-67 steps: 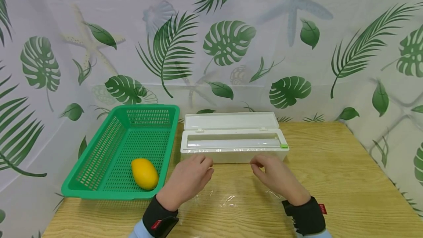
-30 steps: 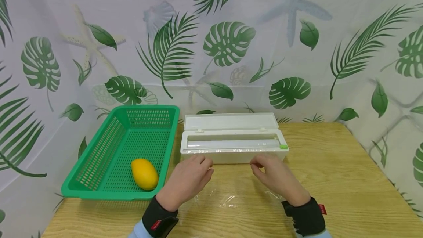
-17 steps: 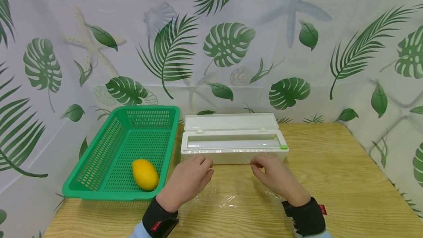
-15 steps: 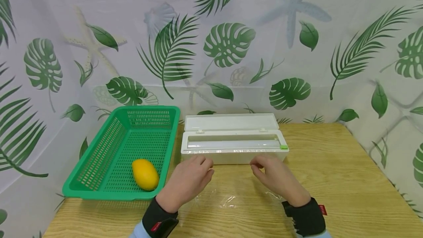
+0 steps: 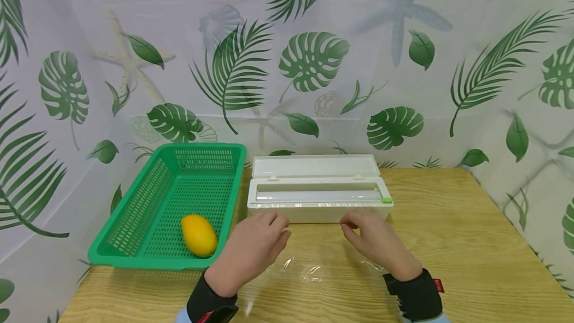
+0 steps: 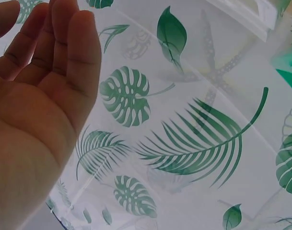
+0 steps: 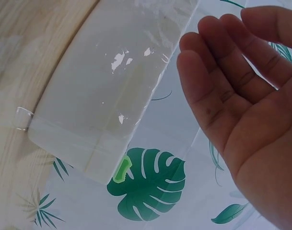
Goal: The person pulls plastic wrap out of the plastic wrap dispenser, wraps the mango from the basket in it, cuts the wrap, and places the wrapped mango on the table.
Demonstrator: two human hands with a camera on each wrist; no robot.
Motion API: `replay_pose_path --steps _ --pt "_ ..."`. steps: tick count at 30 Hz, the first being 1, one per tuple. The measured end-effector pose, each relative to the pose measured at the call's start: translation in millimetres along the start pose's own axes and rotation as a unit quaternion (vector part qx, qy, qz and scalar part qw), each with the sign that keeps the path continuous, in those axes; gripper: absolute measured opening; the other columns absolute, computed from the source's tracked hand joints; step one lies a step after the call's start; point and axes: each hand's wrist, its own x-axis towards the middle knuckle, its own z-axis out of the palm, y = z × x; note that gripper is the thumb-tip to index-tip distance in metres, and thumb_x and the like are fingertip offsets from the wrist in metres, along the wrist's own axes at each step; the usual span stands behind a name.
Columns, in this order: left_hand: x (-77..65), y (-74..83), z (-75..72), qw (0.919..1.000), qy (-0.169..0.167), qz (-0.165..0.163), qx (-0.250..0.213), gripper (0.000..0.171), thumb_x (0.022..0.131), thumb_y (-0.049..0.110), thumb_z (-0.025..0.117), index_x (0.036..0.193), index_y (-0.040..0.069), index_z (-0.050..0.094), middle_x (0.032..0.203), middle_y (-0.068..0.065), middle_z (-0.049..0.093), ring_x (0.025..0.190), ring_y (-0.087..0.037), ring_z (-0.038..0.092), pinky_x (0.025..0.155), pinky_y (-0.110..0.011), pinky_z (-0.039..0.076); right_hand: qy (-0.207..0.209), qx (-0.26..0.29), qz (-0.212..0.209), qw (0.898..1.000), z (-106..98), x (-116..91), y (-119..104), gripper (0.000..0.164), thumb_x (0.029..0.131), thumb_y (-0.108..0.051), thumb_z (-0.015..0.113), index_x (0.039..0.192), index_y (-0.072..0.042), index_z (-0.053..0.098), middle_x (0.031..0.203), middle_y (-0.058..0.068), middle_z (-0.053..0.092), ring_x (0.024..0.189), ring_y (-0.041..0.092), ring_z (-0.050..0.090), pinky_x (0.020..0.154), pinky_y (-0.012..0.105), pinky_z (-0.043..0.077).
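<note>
A white cling film box [image 5: 320, 213] lies across the table, its lid [image 5: 315, 166] raised at the back and a roll [image 5: 319, 196] visible inside. Clear cling film [image 5: 311, 273] hangs over the box front and spreads on the table beneath the hands. My left hand [image 5: 254, 245] hovers before the box's left part, fingers relaxed and bent; the left wrist view shows nothing in the palm [image 6: 35, 105]. Before the right part is my right hand [image 5: 374, 241], fingers loosely bent. In the right wrist view its fingers hold nothing that I can see, beside the film-covered box [image 7: 88, 81].
A green plastic basket [image 5: 148, 262] stands on the left, with a yellow mango-like fruit [image 5: 199, 236] in its front right corner. A small green slider [image 5: 386, 200] sits at the box's right end. Leaf-patterned cloth [image 5: 341, 64] rises behind the wooden table [image 5: 466, 253].
The left wrist has shifted slightly left and down while its fingers stay nearly in place. The right hand keeps still. The head view has turned very slightly; box, basket and fruit stay put.
</note>
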Motion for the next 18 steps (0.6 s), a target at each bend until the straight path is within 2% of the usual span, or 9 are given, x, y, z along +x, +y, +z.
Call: replay_pose_path --steps 6,11,18 --pt "-0.9 -1.5 -15.5 0.9994 0.030 -0.012 0.010 0.007 0.084 0.014 0.062 0.084 0.011 0.057 0.074 0.000 0.056 0.065 -0.013 0.048 0.049 -0.025 0.046 0.001 -0.003 -0.002 1.000 -0.2 0.3 0.2 0.007 0.084 -0.009 0.063 0.085 -0.015 0.066 0.081 -0.002 0.064 0.076 0.007 0.056 0.065 0.034 0.053" --pt "-4.2 -4.9 -30.4 0.9981 0.054 -0.029 0.005 0.011 0.081 0.013 0.067 0.087 0.009 0.059 0.073 -0.001 0.056 0.065 -0.015 0.048 0.048 -0.025 0.046 0.001 -0.005 -0.004 1.000 0.0 0.4 0.1 0.007 0.083 -0.009 0.063 0.085 -0.015 0.066 0.081 -0.002 0.064 0.075 0.007 0.055 0.065 0.034 0.053" --pt "-10.2 -16.2 -50.7 0.9956 0.079 -0.051 -0.002 0.012 0.082 0.012 0.065 0.091 0.005 0.060 0.081 -0.006 0.060 0.076 -0.022 0.054 0.060 -0.034 0.053 -0.002 -0.004 -0.002 1.000 0.6 0.7 -0.9 0.007 0.083 -0.009 0.063 0.085 -0.015 0.066 0.081 -0.002 0.065 0.075 0.007 0.056 0.065 0.034 0.053"
